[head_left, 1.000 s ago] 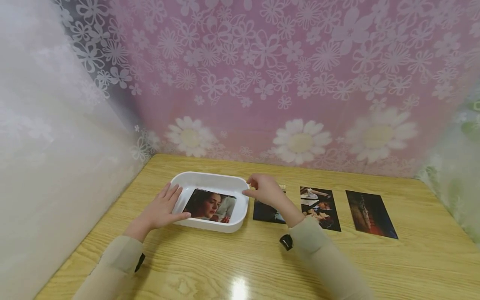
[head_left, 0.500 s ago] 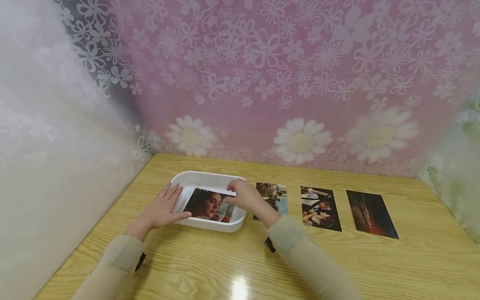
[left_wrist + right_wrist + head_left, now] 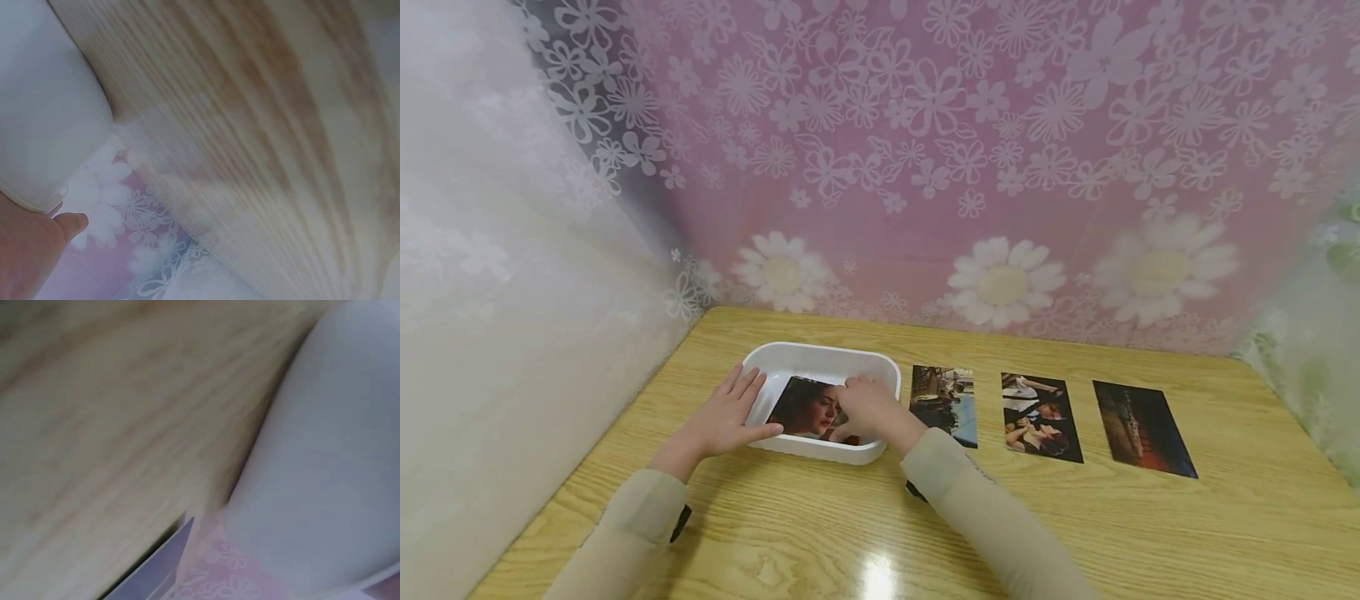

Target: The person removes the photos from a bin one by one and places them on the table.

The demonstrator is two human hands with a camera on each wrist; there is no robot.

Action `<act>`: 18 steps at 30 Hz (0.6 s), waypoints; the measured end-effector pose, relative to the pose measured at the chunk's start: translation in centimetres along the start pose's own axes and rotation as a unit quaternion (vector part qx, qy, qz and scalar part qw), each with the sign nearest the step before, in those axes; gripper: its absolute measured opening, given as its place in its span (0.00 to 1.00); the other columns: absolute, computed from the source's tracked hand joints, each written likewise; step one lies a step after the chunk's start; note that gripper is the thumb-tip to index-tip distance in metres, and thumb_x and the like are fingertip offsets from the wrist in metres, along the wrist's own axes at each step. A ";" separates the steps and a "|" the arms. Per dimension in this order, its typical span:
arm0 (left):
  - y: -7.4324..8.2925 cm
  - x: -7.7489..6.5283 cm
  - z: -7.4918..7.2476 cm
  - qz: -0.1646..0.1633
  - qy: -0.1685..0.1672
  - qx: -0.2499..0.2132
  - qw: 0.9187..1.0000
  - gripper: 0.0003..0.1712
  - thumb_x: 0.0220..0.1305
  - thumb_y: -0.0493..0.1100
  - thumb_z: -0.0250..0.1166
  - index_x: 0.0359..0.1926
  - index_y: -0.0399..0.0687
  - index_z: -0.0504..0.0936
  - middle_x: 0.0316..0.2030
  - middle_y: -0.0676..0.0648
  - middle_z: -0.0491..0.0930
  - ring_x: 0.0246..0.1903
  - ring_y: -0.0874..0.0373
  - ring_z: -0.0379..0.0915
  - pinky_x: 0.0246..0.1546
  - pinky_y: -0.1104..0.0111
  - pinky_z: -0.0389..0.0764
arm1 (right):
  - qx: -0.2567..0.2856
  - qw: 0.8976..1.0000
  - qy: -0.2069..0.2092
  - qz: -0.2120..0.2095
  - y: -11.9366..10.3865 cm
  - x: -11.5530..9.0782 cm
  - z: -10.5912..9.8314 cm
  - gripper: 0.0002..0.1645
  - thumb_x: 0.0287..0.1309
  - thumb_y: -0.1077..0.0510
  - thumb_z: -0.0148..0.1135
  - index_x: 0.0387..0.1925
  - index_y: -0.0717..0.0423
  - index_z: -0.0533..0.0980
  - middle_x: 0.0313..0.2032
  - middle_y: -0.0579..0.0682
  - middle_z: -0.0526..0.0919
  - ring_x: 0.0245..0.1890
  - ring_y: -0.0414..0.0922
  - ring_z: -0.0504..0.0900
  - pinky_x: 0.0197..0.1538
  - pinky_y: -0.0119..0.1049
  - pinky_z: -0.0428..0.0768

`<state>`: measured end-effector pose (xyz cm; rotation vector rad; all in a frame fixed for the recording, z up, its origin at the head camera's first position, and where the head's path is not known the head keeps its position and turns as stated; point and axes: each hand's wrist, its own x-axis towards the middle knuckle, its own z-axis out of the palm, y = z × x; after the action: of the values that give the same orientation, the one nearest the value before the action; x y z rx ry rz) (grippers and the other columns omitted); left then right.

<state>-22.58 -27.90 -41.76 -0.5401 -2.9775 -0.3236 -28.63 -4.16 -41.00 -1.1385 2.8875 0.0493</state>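
A white plastic tray (image 3: 827, 362) sits at the left of the table in the head view, with a photo of a person's head (image 3: 805, 408) lying in it. My left hand (image 3: 718, 422) rests over the tray's left end, fingers spread across the rim and thumb over the front edge. Inside the tray, my right hand (image 3: 876, 410) reaches over the photo's right part, thumb and forefinger apart; whether they touch the photo cannot be told. The left wrist view catches the tray's outer wall (image 3: 50, 119) and part of the left hand (image 3: 31, 250).
Right of the tray, three photos lie in a row on the wooden table (image 3: 790, 533): a harbour-like scene (image 3: 946, 408), a couple (image 3: 1041, 421) and a dark one (image 3: 1142, 429). A pink flowered curtain (image 3: 880, 200) closes off the back.
My right hand has moved left from the tray's right rim into the tray, over the photo, uncovering the harbour-like photo. The left hand and tray have stayed put.
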 end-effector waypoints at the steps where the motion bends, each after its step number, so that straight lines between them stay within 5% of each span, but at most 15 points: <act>1: 0.0 0.0 0.0 0.004 0.006 -0.004 1.000 0.53 0.53 0.68 0.53 0.63 0.28 0.52 0.63 0.31 0.50 0.63 0.37 0.31 0.59 0.47 0.44 | -0.007 1.000 -0.021 0.008 -0.1 0.0 0.1 0.38 0.39 0.31 0.61 0.47 0.50 0.73 0.39 0.49 0.75 0.42 0.47 0.73 0.43 0.41 0.72; 7: 0.0 -0.1 0.1 0.015 0.023 -0.010 1.000 0.53 0.54 0.69 0.50 0.63 0.27 0.53 0.62 0.30 0.52 0.64 0.38 0.32 0.59 0.48 0.43 | -0.010 0.996 -0.073 0.050 -0.4 0.2 0.3 0.42 0.40 0.30 0.60 0.53 0.49 0.70 0.43 0.50 0.75 0.42 0.48 0.73 0.42 0.44 0.72; 18: 0.0 0.0 0.0 -0.007 -0.008 0.009 1.000 0.53 0.53 0.68 0.53 0.64 0.30 0.51 0.63 0.33 0.49 0.64 0.39 0.31 0.60 0.49 0.43 | 0.024 0.996 -0.050 0.073 -0.3 0.3 0.4 0.42 0.33 0.34 0.68 0.48 0.53 0.72 0.38 0.53 0.74 0.39 0.51 0.71 0.40 0.48 0.70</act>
<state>-22.61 -27.94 -41.72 -0.5213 -2.9982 -0.2960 -28.60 -4.59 -41.43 -0.8885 2.8608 0.0390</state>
